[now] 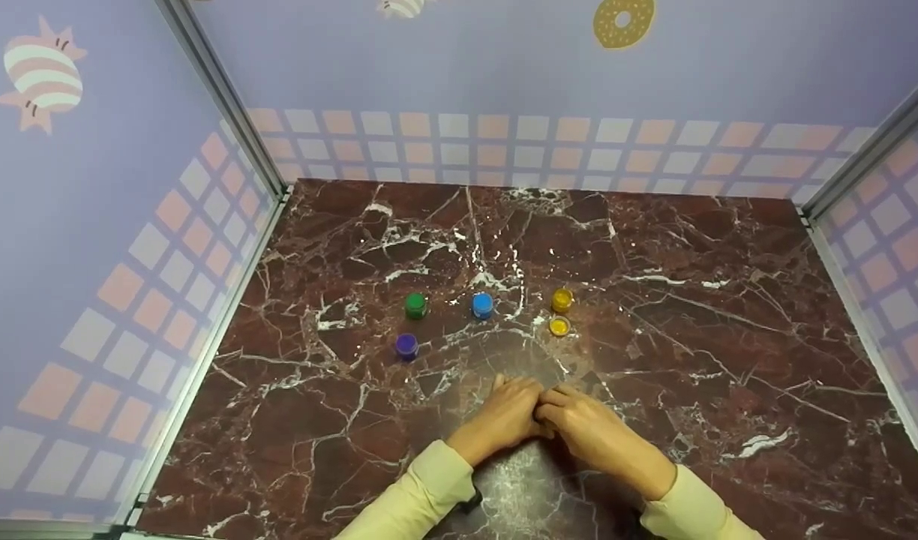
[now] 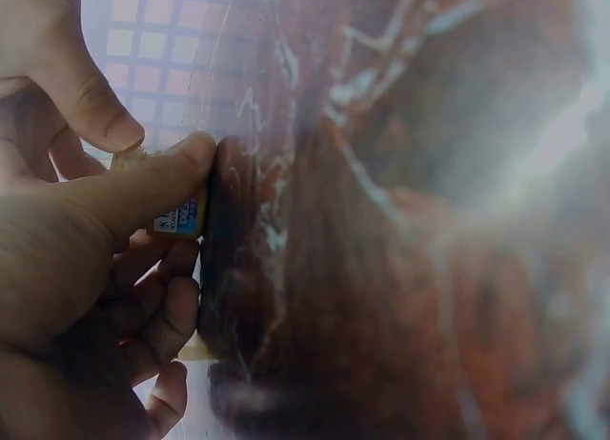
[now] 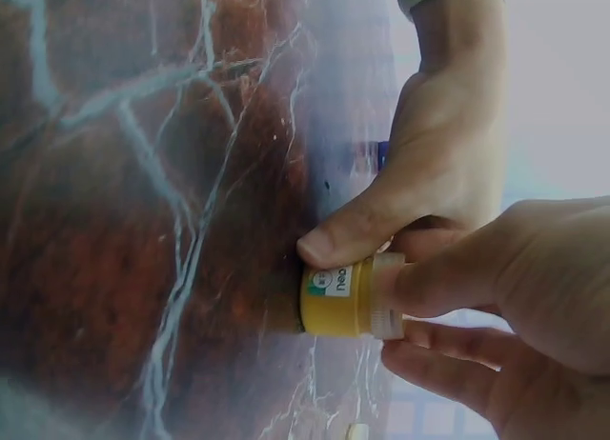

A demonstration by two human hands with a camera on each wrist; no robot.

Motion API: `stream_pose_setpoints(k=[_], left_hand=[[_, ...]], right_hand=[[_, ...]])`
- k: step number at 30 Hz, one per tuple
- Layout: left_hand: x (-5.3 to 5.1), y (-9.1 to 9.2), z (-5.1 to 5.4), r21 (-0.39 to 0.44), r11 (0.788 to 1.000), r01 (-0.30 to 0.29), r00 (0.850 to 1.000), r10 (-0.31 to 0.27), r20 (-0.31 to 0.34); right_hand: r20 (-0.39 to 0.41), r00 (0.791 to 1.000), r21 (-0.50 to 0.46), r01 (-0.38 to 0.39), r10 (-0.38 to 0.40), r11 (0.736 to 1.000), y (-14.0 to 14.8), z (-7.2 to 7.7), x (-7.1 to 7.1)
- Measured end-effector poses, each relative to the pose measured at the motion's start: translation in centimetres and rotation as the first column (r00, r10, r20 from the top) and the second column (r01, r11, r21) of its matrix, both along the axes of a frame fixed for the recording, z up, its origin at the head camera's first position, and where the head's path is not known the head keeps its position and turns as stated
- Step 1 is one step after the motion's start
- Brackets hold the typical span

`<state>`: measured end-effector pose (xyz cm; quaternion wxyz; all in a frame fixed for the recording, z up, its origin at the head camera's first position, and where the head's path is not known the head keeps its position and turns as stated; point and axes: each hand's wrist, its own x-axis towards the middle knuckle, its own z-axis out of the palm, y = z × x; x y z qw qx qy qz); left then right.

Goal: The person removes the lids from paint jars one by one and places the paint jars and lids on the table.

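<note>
A small yellow paint jar (image 3: 334,314) with a clear lid (image 3: 386,324) stands on the table between my hands in the right wrist view. My left hand (image 1: 508,411) grips the jar's body, its thumb laid along the side. Opposite it, my right hand (image 1: 586,427) pinches the lid between thumb and fingers. Part of the label on the paint jar (image 2: 179,219) shows under the left thumb in the left wrist view. From the head view the hands hide this jar.
Beyond my hands stand a purple jar (image 1: 406,346), a green jar (image 1: 415,305), a blue jar (image 1: 482,305) and a darker yellow jar (image 1: 562,300). A small round yellow-centred piece (image 1: 559,326) lies before the last one. Patterned panels (image 1: 504,75) enclose the marbled table (image 1: 729,315).
</note>
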<state>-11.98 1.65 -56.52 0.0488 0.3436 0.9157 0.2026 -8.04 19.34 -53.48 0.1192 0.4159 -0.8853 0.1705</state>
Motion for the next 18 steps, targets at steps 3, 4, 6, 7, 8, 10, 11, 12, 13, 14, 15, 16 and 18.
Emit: stream_pose_setpoints(k=[3, 4, 6, 7, 8, 10, 11, 12, 13, 14, 15, 16, 18], left_hand=[[0.0, 0.0, 0.1, -0.003, 1.0, 0.004, 1.0, -0.004, -0.005], [0.0, 0.0, 0.1, -0.004, 1.0, 0.004, 1.0, -0.004, -0.006], [0.0, 0.0, 0.1, -0.006, 1.0, 0.005, 1.0, -0.005, -0.009], [0.1, 0.0, 0.1, -0.005, 1.0, 0.004, 1.0, -0.004, -0.008], [0.1, 0.1, 0.1, -0.006, 1.0, 0.003, 1.0, -0.003, -0.008], [0.1, 0.1, 0.0, -0.015, 1.0, 0.002, 1.0, -0.002, -0.016], [0.1, 0.1, 0.0, -0.02, 1.0, 0.002, 1.0, -0.003, -0.022], [0.1, 0.1, 0.0, -0.023, 1.0, 0.002, 1.0, -0.003, -0.027], [0.1, 0.1, 0.0, -0.025, 1.0, 0.002, 0.999, -0.003, -0.034], [0.2, 0.1, 0.0, -0.026, 1.0, 0.003, 0.999, -0.004, -0.043], [0.2, 0.0, 0.0, -0.024, 1.0, 0.005, 0.999, -0.006, -0.051], [0.2, 0.0, 0.0, -0.016, 1.0, 0.006, 0.999, -0.007, -0.052], [0.1, -0.1, 0.0, 0.004, 1.0, 0.01, 0.999, -0.01, -0.05]], right_hand=[[-0.032, 0.999, -0.022, -0.028, 0.027, 0.999, 0.1, -0.1, -0.1], [-0.038, 0.999, -0.029, -0.032, 0.031, 0.999, 0.1, -0.2, -0.1], [-0.038, 0.999, -0.045, -0.033, 0.031, 0.998, 0.2, -0.3, -0.1], [-0.034, 0.999, -0.054, -0.033, 0.031, 0.998, 0.3, -0.3, -0.1], [-0.025, 0.999, -0.065, -0.033, 0.031, 0.997, 0.3, -0.3, 0.0], [0.003, 0.999, -0.096, -0.038, 0.038, 0.995, 0.5, -0.3, 0.0], [0.016, 0.999, -0.114, -0.037, 0.039, 0.993, 0.6, -0.3, 0.1], [0.026, 0.999, -0.129, -0.034, 0.037, 0.991, 0.7, -0.3, 0.1], [0.041, 0.999, -0.146, -0.027, 0.034, 0.989, 0.8, -0.3, 0.2], [0.055, 0.998, -0.163, -0.016, 0.026, 0.987, 0.9, -0.2, 0.3], [0.064, 0.998, -0.179, 0.003, 0.008, 0.984, 1.0, -0.1, 0.3], [0.071, 0.997, -0.195, 0.031, -0.018, 0.98, 1.0, 0.0, 0.4], [0.095, 0.991, -0.239, 0.112, -0.092, 0.965, 1.1, 0.1, 0.4]])
